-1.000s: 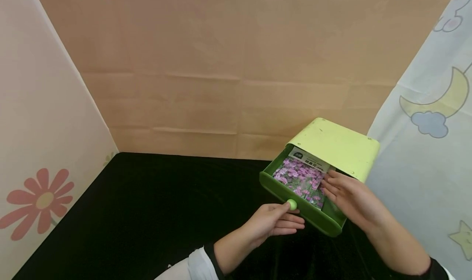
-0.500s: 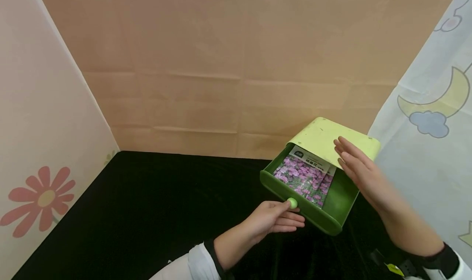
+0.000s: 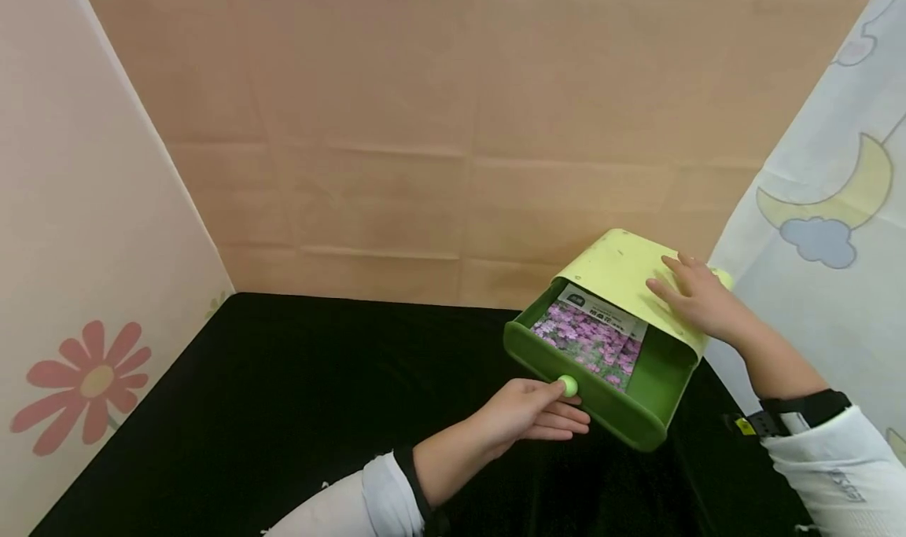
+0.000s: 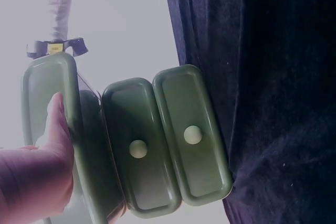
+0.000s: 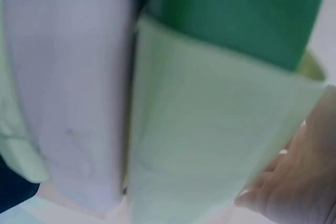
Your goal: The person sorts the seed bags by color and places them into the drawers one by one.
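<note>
The left hand (image 3: pixel 527 417) pinches with curled fingers, forearm low; the right hand (image 3: pixel 697 297) lies flat, fingers straight.

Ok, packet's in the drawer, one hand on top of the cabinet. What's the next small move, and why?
Probably push the open drawer shut with the left hand, which grips its knob. The seed packet lies flat inside, and the right hand rests flat on the cabinet top, bracing it.

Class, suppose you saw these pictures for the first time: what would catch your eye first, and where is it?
The pale green drawer box at the right back of the black tabletop, its top drawer open on a seed packet of pink-purple flowers. The right hand lies flat on the box; the left hand touches the drawer knob. A red flower print marks the left wall.
</note>
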Demonstrator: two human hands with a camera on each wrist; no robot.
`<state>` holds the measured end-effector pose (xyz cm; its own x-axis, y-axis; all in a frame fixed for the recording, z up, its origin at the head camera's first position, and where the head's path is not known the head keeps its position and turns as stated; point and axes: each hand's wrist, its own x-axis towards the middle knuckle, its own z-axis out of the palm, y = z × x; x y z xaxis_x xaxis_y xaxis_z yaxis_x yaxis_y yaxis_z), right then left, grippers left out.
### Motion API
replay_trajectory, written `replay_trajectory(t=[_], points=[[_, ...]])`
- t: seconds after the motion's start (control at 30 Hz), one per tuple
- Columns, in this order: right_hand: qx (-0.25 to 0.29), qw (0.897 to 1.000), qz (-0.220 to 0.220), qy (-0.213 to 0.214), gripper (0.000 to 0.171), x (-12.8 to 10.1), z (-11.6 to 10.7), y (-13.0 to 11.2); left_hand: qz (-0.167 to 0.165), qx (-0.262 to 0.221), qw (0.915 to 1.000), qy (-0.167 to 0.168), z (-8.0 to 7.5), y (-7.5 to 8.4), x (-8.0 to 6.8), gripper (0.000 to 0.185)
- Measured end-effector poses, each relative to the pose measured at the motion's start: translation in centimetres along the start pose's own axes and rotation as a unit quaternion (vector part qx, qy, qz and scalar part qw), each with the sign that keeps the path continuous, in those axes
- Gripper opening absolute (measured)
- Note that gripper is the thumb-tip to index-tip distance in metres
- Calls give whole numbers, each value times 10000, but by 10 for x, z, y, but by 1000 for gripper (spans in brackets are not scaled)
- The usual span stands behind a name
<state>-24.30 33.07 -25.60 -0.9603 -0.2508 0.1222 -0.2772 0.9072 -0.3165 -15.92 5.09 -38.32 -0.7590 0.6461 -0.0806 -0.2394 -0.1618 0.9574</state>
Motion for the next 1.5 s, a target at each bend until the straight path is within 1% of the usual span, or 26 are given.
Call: replay_trajectory(t=[0.1,0.2,0.27,0.4,0.53,0.8,1.2,1.43,1.5], points=[[-372,9992,28,-160,73,2,2,4,13,91,9999,-121,-1,5,-2,48],[-582,9981,67,-205,74,3,5,5,39,161,9996,-216,-1,9,-3,48],[-655,9976,66,-198,74,3,5,6,66,215,9995,-230,-1,11,-1,49],[-635,9977,104,-220,74,3,5,6,103,273,9993,-226,0,13,4,48],[-651,9975,136,-246,74,1,5,5,109,319,9992,-197,1,16,14,48],[-631,9976,162,-238,74,0,7,5,-88,-49,9997,-222,3,24,38,47],[-687,9975,111,-114,72,-1,10,6,-197,-18,9997,-166,6,33,67,45],[-711,9974,86,-73,72,-2,10,7,-244,-317,9992,35,11,33,81,42],[-718,9974,74,-69,72,-2,10,7,-227,-326,9992,54,12,33,84,42]])
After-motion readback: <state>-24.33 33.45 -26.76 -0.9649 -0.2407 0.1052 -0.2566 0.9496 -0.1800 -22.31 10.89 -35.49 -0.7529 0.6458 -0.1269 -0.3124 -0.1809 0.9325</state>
